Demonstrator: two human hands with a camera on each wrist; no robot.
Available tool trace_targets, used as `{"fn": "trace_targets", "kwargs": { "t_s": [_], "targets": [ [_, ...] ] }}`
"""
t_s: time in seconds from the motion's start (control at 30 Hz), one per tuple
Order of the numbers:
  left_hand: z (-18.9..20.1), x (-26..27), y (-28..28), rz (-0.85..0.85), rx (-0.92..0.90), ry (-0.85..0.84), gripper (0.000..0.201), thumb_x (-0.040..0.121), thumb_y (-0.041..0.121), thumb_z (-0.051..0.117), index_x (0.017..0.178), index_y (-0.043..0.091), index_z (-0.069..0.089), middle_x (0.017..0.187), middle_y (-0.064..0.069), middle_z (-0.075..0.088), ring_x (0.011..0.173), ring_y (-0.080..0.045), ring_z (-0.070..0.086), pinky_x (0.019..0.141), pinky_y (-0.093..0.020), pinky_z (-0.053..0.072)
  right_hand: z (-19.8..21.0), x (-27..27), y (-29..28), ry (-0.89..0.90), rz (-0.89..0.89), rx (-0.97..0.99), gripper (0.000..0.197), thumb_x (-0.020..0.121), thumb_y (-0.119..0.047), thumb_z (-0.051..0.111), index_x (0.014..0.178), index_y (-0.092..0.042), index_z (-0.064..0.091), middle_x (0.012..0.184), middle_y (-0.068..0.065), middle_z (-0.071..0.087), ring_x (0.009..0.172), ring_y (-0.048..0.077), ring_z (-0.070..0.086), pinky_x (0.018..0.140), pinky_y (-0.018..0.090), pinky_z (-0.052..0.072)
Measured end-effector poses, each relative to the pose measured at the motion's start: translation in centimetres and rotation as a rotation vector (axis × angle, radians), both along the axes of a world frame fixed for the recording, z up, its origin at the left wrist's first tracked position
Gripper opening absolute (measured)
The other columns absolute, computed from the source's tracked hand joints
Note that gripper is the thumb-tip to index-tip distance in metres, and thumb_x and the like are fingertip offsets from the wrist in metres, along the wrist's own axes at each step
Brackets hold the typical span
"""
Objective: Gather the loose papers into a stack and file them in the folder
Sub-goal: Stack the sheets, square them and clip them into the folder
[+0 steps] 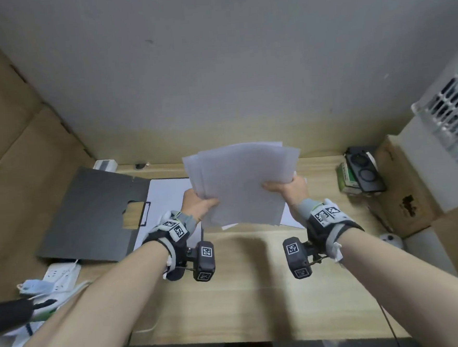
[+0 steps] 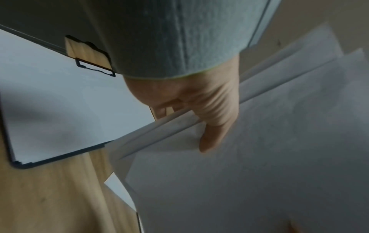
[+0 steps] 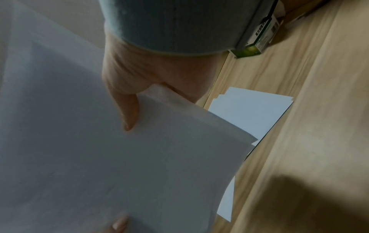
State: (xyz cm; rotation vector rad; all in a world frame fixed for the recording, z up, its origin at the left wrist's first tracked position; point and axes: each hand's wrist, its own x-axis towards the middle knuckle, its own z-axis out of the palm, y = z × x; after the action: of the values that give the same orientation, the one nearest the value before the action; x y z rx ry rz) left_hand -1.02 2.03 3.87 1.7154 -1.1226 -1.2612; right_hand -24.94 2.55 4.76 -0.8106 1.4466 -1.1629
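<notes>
1. Head view: you hold the papers (image 1: 243, 184) lifted off the wooden desk (image 1: 244, 294), left hand (image 1: 199, 206) on the left edge, right hand (image 1: 288, 192) on the right edge, thumbs on top and fingers curled underneath. The sheets are fanned unevenly, their long axis running away from you toward the wall, far end tilted up. The black folder (image 1: 89, 210) lies open on the desk to the left, a white sheet (image 1: 165, 196) lying on its right half.

2. Left wrist view: your left thumb (image 2: 211, 138) presses on the top sheet; several offset edges of the papers (image 2: 259, 157) show beside it. Below lies the folder's open half (image 2: 15, 164).

3. Right wrist view: your right thumb (image 3: 128, 113) pinches the papers (image 3: 79, 149) near a corner. More loose sheets (image 3: 249, 110) rest flat on the desk underneath, near a green box (image 3: 257, 45).
</notes>
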Motion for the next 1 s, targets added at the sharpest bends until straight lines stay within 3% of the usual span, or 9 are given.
{"fn": "trace_targets", "kwargs": {
  "t_s": [0.07,0.13,0.23,0.3,0.47,0.63,0.8,0.9,1.0],
  "targets": [
    [-0.6,-0.6,0.3,-0.017,0.014,0.006,0.036,0.068,-0.005,0.077,0.103,-0.003,0.069,0.1,-0.015,0.07,0.094,-0.025,0.068,0.087,-0.035,0.054,-0.5,-0.3,0.7,0.026,0.021,0.033,0.024,0.064,0.004,0.082,0.083,-0.005,0.071,0.077,0.005,0.073,0.064,0.018,0.067,0.063,0.032,0.057],
    [-1.3,-1.2,0.8,-0.053,0.026,0.017,0.038,0.068,-0.003,0.078,0.105,0.0,0.069,0.101,-0.013,0.07,0.094,-0.022,0.066,0.088,-0.033,0.053,-1.5,-0.7,1.5,0.081,0.061,0.077,0.037,0.058,-0.005,0.085,0.091,0.003,0.07,0.085,0.014,0.072,0.072,0.023,0.066,0.069,0.036,0.056],
    [-1.8,-2.0,1.3,-0.07,0.015,0.063,0.027,0.067,-0.005,0.079,0.089,0.009,0.071,0.098,-0.014,0.069,0.091,-0.018,0.062,0.084,-0.032,0.049,-2.6,-0.9,2.9,0.115,0.09,0.085,0.034,0.064,0.004,0.082,0.095,-0.003,0.07,0.086,0.008,0.07,0.072,0.013,0.063,0.058,0.017,0.053],
    [-1.9,-2.4,1.3,-0.088,0.006,0.055,0.024,0.066,-0.005,0.079,0.082,0.011,0.07,0.097,-0.016,0.07,0.089,-0.018,0.061,0.082,-0.033,0.05,-2.6,-0.9,3.4,0.088,0.076,0.08,0.037,0.06,0.003,0.083,0.093,-0.008,0.07,0.082,0.003,0.069,0.07,0.009,0.062,0.052,0.011,0.049],
    [-0.7,-3.1,0.6,-0.117,-0.007,0.1,0.039,0.069,-0.008,0.077,0.106,-0.003,0.068,0.099,-0.013,0.07,0.09,-0.02,0.064,0.082,-0.028,0.049,-2.1,-1.7,2.7,0.032,0.042,0.055,0.044,0.05,-0.009,0.078,0.093,-0.008,0.071,0.087,0.005,0.072,0.073,0.015,0.066,0.057,0.018,0.051],
    [-1.4,-3.7,1.1,-0.227,0.024,0.047,0.039,0.071,-0.008,0.075,0.109,-0.004,0.067,0.1,-0.008,0.068,0.098,-0.018,0.063,0.085,-0.027,0.047,-3.2,-2.2,3.5,0.047,0.044,0.083,0.036,0.052,-0.005,0.079,0.085,-0.012,0.07,0.084,0.004,0.071,0.071,0.014,0.066,0.061,0.023,0.051],
    [-3.2,-3.4,1.7,-0.233,0.047,-0.003,0.038,0.069,-0.005,0.076,0.106,0.0,0.067,0.099,-0.008,0.069,0.095,-0.019,0.063,0.082,-0.027,0.047,-4.5,-2.4,3.9,0.047,0.039,0.129,0.027,0.066,0.008,0.078,0.083,-0.011,0.071,0.083,0.005,0.071,0.072,0.017,0.065,0.064,0.027,0.051],
    [-3.8,-3.0,1.3,-0.202,0.059,0.011,0.043,0.067,0.0,0.079,0.108,0.002,0.068,0.104,-0.01,0.071,0.098,-0.022,0.066,0.087,-0.031,0.051,-4.5,-2.3,3.4,0.017,0.042,0.138,0.034,0.056,-0.003,0.082,0.089,-0.006,0.073,0.087,0.007,0.074,0.075,0.019,0.068,0.067,0.027,0.051],
    [-4.4,-2.8,1.4,-0.234,0.086,0.015,0.047,0.07,0.003,0.079,0.114,0.004,0.065,0.112,-0.011,0.069,0.104,-0.023,0.065,0.094,-0.035,0.05,-5.1,-2.1,3.3,0.018,0.035,0.161,0.026,0.066,0.005,0.08,0.088,-0.007,0.072,0.086,0.006,0.073,0.075,0.019,0.067,0.067,0.027,0.051]
  ]
}}
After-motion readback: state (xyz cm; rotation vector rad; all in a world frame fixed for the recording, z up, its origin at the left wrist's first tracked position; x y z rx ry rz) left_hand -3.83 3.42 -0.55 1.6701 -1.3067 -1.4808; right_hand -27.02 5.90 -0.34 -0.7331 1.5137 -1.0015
